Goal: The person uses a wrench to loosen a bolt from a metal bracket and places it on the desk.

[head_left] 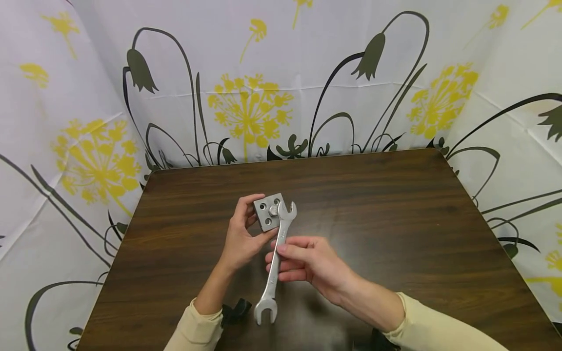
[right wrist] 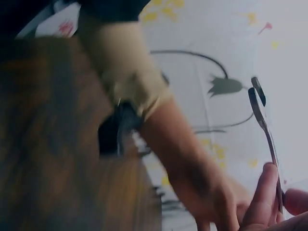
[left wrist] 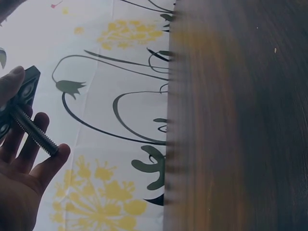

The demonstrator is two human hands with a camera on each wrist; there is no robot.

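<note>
We watched the right hand pinch the wrench, lower centre of frame, and the left hand grip the metal block just above! Shallow seating on the bolt, we reckoned, risked a slip; loose left fingers, a twisting block.

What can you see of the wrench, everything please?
The wrench is silvery, looks like metal, and has a forked open mouth at each end of a slim shank. Held above the table, it slants, with the right hand pinching mid-shank. Its far end lies beside the bolt head on the block, mouth not around it; whether they touch is unclear.
</note>
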